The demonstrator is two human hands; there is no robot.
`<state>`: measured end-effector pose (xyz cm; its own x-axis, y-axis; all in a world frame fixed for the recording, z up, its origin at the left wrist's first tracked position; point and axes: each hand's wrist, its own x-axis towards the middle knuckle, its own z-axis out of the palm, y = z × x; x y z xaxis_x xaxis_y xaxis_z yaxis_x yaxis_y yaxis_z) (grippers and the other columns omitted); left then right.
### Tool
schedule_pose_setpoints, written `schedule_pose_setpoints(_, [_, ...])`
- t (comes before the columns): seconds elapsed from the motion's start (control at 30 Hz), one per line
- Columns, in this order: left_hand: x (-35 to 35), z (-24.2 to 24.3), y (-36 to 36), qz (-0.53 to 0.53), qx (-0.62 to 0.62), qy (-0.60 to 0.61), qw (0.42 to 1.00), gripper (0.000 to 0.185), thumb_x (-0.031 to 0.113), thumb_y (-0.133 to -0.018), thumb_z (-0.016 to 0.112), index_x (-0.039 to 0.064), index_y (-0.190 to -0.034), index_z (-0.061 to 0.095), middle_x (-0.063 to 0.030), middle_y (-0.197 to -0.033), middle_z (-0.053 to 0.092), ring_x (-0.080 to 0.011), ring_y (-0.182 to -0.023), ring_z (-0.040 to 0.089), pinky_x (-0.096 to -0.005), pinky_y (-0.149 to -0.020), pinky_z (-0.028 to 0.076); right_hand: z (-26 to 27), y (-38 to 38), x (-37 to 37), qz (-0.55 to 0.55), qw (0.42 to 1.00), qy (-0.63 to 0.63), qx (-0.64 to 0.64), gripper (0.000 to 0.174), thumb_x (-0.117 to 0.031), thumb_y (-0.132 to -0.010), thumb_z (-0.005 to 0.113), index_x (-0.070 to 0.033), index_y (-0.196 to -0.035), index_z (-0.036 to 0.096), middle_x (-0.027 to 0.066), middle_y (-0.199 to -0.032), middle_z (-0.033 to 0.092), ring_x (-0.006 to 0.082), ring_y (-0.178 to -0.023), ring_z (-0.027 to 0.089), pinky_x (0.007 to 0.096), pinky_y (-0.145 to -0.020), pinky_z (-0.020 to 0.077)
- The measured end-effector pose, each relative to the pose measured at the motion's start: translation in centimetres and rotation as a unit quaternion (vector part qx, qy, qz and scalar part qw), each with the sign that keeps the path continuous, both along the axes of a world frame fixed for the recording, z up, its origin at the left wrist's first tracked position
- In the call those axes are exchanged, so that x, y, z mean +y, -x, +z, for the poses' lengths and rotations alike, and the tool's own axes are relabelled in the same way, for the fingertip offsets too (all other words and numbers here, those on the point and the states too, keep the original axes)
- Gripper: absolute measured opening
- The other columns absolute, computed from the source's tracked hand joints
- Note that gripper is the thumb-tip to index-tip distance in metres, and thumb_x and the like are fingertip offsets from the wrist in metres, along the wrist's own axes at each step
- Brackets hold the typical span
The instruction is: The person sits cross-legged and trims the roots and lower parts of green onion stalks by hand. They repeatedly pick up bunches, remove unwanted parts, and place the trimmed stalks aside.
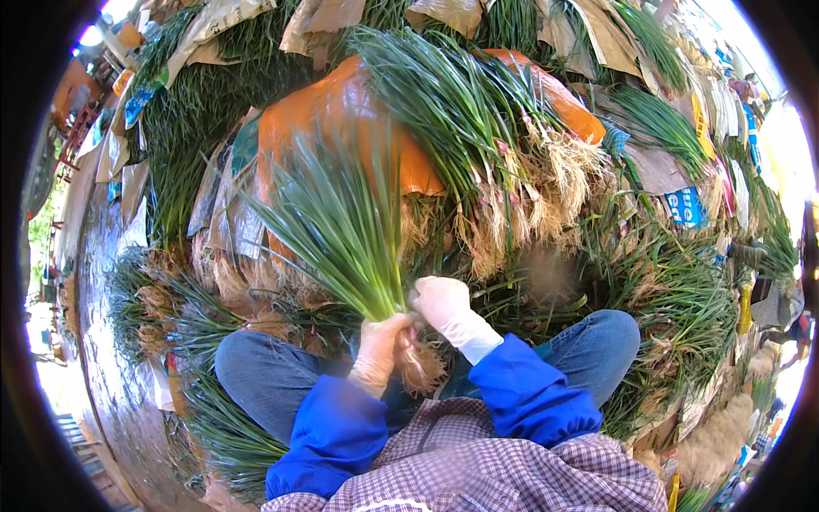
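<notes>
My left hand (379,349), in a pale thin glove, grips a bunch of green onions (349,256) low on the stalks. Its leaves fan out up and to the left, blurred at the tips, and the tan roots (421,366) hang below my fist. My right hand (443,306), also gloved, is curled beside the base of the stalks at the right. Whether its fingers pinch anything is hidden. Beyond both hands, a heap of loose green onions (441,96) lies over an orange plastic sheet (301,121), bulbs and roots towards me.
My bent knees (592,352) in jeans frame the work area. Green onion bunches (678,307) and leaf litter spread at the right, with more bunches (224,422) at the left. Stacks covered with brown paper (608,38) rise at the back. A wet floor (121,320) runs along the left.
</notes>
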<state>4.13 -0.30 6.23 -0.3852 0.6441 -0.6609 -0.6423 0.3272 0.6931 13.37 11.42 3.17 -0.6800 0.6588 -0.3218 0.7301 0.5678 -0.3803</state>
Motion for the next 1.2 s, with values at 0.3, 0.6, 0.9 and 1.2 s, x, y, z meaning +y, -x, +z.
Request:
schedule_pose_setpoints(0.3, [-3.5,6.2,4.5,-0.053,-0.11,-0.093,0.988,0.042,0.008,-0.082,0.059,-0.004,-0.121,0.05,-0.0124,-0.081,0.063,-0.0199,-0.064,0.066,-0.0307,-0.064,0.06,2.8,1.4,11.3,-0.146,0.948,-0.274,0.07,0.019,-0.027,-0.077,0.069,-0.009,-0.078,0.063,0.0104,-0.087,0.061,0.0285,-0.082,0.063,0.0415,-0.069,0.0519])
schedule_pose_setpoints(0.6, [2.9,0.5,3.7,-0.034,-0.192,-0.16,0.968,0.039,0.007,-0.087,0.058,-0.006,-0.122,0.05,-0.0149,-0.09,0.064,-0.0231,-0.077,0.066,-0.0328,-0.063,0.056,1.3,0.9,9.3,-0.224,0.935,-0.189,0.201,0.043,-0.039,-0.082,0.071,-0.009,-0.108,0.054,0.0183,-0.102,0.064,0.0374,-0.083,0.065,0.0465,-0.071,0.0504])
schedule_pose_setpoints(0.9, [2.5,-0.7,2.5,-0.006,-0.142,-0.119,0.983,0.024,0.014,-0.087,0.057,-0.009,-0.095,0.063,-0.0152,-0.066,0.063,-0.019,-0.05,0.058,-0.028,-0.054,0.051,4.6,-2.8,0.8,-0.049,0.973,0.002,0.227,0.013,-0.025,-0.082,0.064,-0.014,-0.09,0.061,0.0078,-0.081,0.06,0.0255,-0.072,0.063,0.0346,-0.066,0.0522])
schedule_pose_setpoints(1.2, [-0.7,1.7,4.1,-0.159,0.004,-0.037,0.987,0.018,0.015,-0.086,0.059,0.0,-0.078,0.066,-0.0051,-0.064,0.062,-0.0126,-0.052,0.056,-0.0218,-0.053,0.045,0.7,-3.8,-0.9,0.074,0.963,0.004,0.259,0.013,-0.021,-0.086,0.053,-0.009,-0.089,0.058,0.0116,-0.083,0.058,0.0286,-0.065,0.061,0.0395,-0.056,0.0509])
